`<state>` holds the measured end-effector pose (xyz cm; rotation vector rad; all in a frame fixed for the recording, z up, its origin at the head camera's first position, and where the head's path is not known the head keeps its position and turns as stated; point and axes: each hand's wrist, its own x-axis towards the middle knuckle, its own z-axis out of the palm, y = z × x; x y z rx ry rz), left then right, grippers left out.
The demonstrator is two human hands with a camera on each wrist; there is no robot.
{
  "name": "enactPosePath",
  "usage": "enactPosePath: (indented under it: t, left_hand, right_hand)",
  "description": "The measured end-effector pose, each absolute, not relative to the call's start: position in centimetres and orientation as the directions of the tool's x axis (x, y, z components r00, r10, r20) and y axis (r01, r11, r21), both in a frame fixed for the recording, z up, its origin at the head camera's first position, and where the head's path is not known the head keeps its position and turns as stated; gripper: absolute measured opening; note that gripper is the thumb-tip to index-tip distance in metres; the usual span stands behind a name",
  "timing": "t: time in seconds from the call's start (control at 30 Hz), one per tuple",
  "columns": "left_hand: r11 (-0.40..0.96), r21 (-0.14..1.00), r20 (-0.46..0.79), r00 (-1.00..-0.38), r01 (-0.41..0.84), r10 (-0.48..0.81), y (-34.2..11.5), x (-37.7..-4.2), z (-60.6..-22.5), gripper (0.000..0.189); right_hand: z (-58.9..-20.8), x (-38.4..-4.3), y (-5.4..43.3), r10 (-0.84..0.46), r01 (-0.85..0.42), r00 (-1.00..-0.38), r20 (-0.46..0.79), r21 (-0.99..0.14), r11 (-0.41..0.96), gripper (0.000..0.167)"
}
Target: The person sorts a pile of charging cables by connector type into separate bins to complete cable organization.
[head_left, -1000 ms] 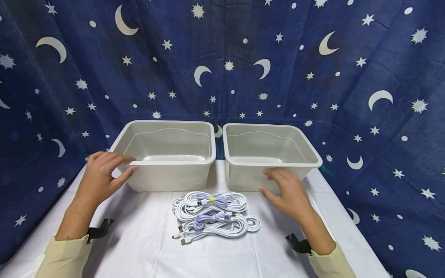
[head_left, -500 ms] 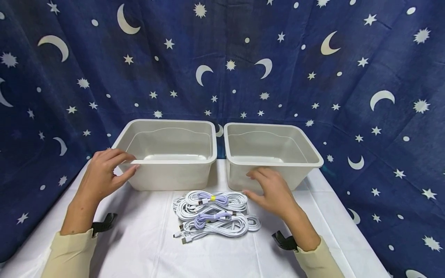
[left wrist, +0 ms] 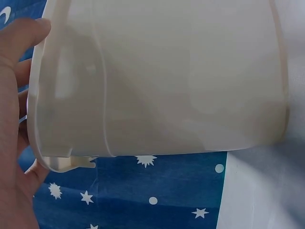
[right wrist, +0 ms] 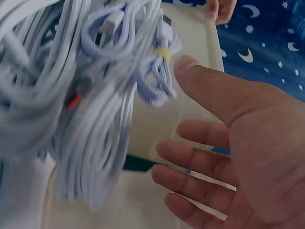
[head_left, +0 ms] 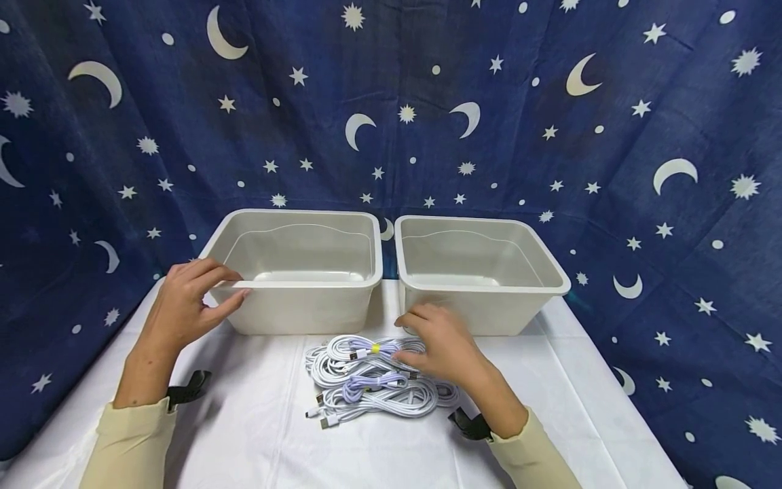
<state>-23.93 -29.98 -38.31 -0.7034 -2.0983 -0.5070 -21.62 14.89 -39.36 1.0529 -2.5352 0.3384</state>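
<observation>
Two light grey plastic bins stand side by side on the table, a left bin [head_left: 299,309] and a right bin [head_left: 482,312]. My left hand [head_left: 183,299] grips the left bin's rim at its near left corner, thumb outside the wall and fingers over the edge; the left wrist view shows the same hold. A pile of coiled white charging cables [head_left: 391,401] lies in front of the bins, with small lilac cable coils [right wrist: 155,81] on top, one bound with a yellow tie. My right hand [head_left: 442,343] hovers with fingers spread at the pile's right side, holding nothing.
A white cloth [head_left: 244,421] covers the table. Behind it hangs a dark blue curtain [head_left: 427,136] with moons and stars. A narrow gap separates the two bins, and no contents show inside either one.
My right hand has moved left, from in front of the right bin to the right edge of the cable pile. My left hand stays at the left bin's rim.
</observation>
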Motion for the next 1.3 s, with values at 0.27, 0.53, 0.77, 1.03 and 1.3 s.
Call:
enactPosePath:
  t: [0.27, 0.53, 0.77, 1.03, 1.3]
  left_hand:
    - [0.761, 0.089, 0.826, -0.475, 0.642, 0.304, -29.9, -24.0, -38.2, 0.022]
    - [0.755, 0.094, 0.830, -0.470, 0.649, 0.300, -30.0, -24.0, -38.3, 0.021]
    - [0.754, 0.095, 0.829, -0.472, 0.650, 0.301, -29.8, -24.0, -38.4, 0.022]
    - [0.764, 0.102, 0.823, -0.486, 0.637, 0.295, -29.8, -23.9, -38.2, 0.022]
    - [0.766, 0.109, 0.823, -0.489, 0.634, 0.288, -29.7, -23.6, -38.3, 0.023]
  right_hand:
    - [-40.7, -21.8, 12.4, -0.690, -0.770, -0.614, 0.382, -0.101, 0.630, 0.034]
    - [-41.4, -21.9, 11.3, -0.668, -0.776, -0.603, 0.436, -0.126, 0.618, 0.016]
    - [-41.1, -21.9, 10.8, -0.637, -0.760, -0.631, 0.443, -0.189, 0.621, 0.014]
    - [-40.3, -21.8, 10.4, -0.621, -0.760, -0.633, 0.463, -0.218, 0.612, 0.013]
    - [-39.5, -21.8, 10.0, -0.611, -0.770, -0.622, 0.490, -0.240, 0.591, 0.013]
